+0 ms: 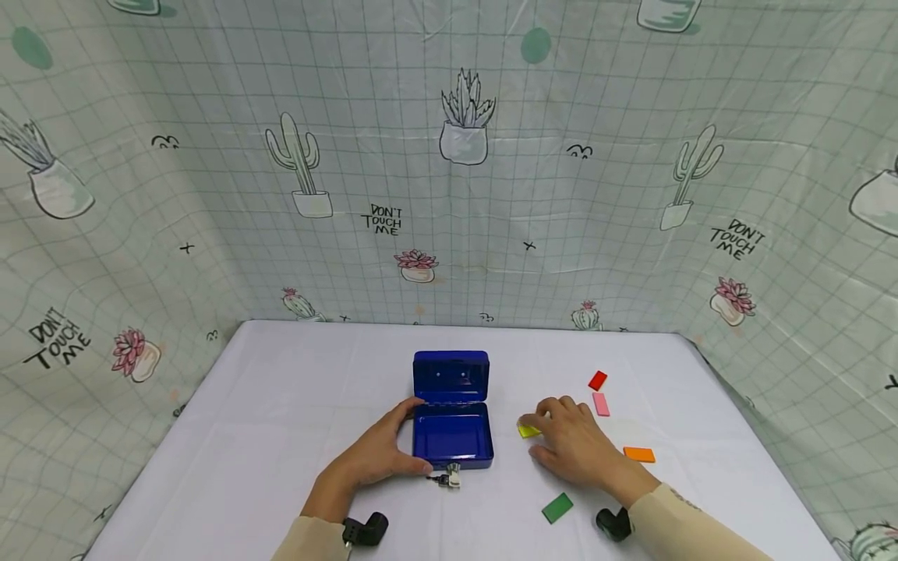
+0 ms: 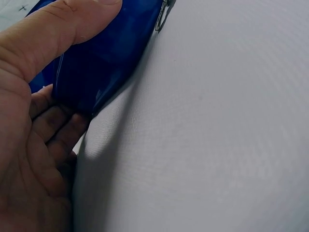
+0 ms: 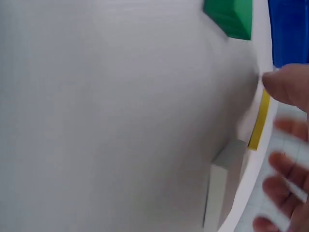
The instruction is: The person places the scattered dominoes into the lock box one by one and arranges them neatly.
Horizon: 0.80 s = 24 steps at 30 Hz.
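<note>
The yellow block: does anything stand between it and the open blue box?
Nothing visible does: bare white cloth lies between the yellow block, at the right hand's fingertips, and the box. The lid stands open at the back, and the left hand holds the box's opposite side.

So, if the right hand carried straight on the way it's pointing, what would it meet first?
Probably the yellow block, right by the fingertips of the right hand; whether they already touch is hard to tell.
</note>
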### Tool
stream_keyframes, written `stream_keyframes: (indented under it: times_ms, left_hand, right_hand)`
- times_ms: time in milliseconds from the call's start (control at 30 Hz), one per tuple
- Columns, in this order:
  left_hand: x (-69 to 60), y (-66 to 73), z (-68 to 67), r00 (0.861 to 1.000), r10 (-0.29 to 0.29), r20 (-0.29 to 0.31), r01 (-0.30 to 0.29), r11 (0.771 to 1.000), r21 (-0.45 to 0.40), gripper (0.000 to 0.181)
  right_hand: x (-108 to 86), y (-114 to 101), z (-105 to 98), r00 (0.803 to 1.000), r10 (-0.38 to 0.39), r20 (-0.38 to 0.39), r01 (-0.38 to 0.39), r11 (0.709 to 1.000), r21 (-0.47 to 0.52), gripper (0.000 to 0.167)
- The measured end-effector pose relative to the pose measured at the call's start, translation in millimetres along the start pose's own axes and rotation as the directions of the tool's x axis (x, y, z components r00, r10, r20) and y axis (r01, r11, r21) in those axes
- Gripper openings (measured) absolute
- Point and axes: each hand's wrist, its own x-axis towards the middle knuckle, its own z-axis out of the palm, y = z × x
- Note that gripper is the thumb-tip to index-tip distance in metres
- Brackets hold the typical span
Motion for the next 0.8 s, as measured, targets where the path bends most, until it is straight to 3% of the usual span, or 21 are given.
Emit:
stream_keyframes:
  times_ms: [267,600,800]
  left_hand:
    - [-0.2,-2.4,-1.2,1.0,0.025,0.0,-0.025,1.0,-0.002,0.114]
    - [-0.1,-2.7,0.3,1.0,0.016,-0.004,-0.016,1.0,-0.004,0.115]
    - [-0.1,-3.4,-0.1,1.0,0.02,-0.002,-0.02,1.0,-0.008,0.115]
  right_hand:
    - [0.1,3,4,0.993,0.102,-0.067,-0.106,0.992,-0.071,0.051]
    - [7.8,-3,10,0.995,0.07,-0.074,-0.075,0.995,-0.069,0.04]
    - [10.2,-1,6,0.997,0.059,-0.051,-0.061,0.997,-0.038,0.044]
